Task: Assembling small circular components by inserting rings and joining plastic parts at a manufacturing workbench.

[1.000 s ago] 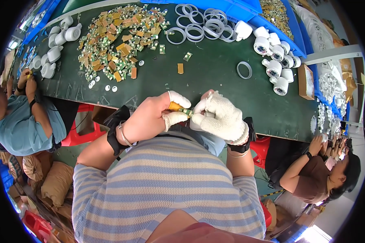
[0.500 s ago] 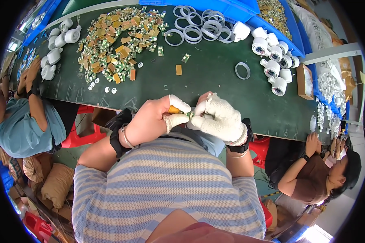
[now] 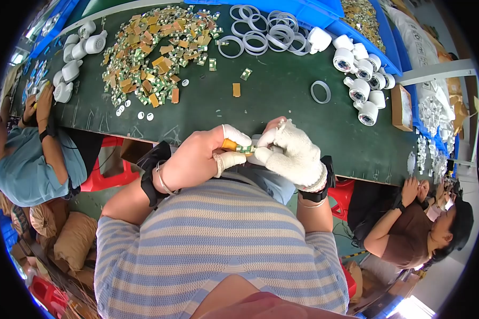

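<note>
In front of my body, at the near edge of the table, both hands meet. My left hand (image 3: 199, 154), with white coverings on thumb and forefinger, pinches a small green circuit board (image 3: 244, 149). An orange-yellow piece (image 3: 229, 144) shows between the same fingers, beside the board. My right hand (image 3: 292, 154) wears a white knitted glove. Its thumb and forefinger close at the right end of the board; the glove hides what lies inside the grip. Beyond my hands, a single orange-brown board (image 3: 236, 90) and a green one (image 3: 246, 74) lie on the dark green tabletop (image 3: 207, 114).
A heap of small boards (image 3: 149, 53) covers the back left. Translucent rings (image 3: 255, 42) lie at the back middle, and one ring (image 3: 320, 92) lies apart. White round housings (image 3: 359, 90) stand right, beside a small cardboard box (image 3: 401, 108). Co-workers sit at both sides.
More of the green circuit board now shows between my fingertips. My right glove has shifted slightly, its fingers now at the board's end. The left co-worker's hands have moved.
</note>
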Demonstrator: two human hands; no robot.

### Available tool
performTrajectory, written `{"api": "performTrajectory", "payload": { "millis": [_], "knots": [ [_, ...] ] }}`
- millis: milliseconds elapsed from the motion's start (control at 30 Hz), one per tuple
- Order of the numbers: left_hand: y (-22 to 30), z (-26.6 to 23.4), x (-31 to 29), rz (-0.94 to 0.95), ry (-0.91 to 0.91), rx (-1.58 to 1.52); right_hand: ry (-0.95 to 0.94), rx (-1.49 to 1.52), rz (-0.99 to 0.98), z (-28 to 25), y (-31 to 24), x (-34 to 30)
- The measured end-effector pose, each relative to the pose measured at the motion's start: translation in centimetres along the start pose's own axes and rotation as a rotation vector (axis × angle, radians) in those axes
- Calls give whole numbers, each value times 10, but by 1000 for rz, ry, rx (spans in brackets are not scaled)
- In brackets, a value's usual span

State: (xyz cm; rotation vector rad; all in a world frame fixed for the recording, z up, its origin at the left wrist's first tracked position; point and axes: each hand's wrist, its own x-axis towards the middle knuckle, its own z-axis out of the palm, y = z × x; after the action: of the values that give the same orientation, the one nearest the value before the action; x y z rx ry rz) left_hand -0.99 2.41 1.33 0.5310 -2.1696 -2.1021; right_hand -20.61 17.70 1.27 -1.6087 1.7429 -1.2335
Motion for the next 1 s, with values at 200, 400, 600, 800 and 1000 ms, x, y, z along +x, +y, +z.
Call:
{"api": "performTrajectory", "payload": {
  "millis": [200, 400, 600, 800, 1000],
  "knots": [
    [0, -2, 1, -49, -37, -9, -94, 32, 5, -2, 1, 2],
    [-10, 1, 1, 3, 54, -80, 20, -11, 29, 7, 2, 0],
    [-4, 2, -2, 29, 87, 1, 39, -52, -38, 7, -4, 5],
    [-8, 4, -3, 127, 181, 165, 107, -345, -59, 17, -19, 8],
    [-18, -8, 2, 118, 108, 45, 133, -352, -131, 17, -14, 9]
  ]
}}
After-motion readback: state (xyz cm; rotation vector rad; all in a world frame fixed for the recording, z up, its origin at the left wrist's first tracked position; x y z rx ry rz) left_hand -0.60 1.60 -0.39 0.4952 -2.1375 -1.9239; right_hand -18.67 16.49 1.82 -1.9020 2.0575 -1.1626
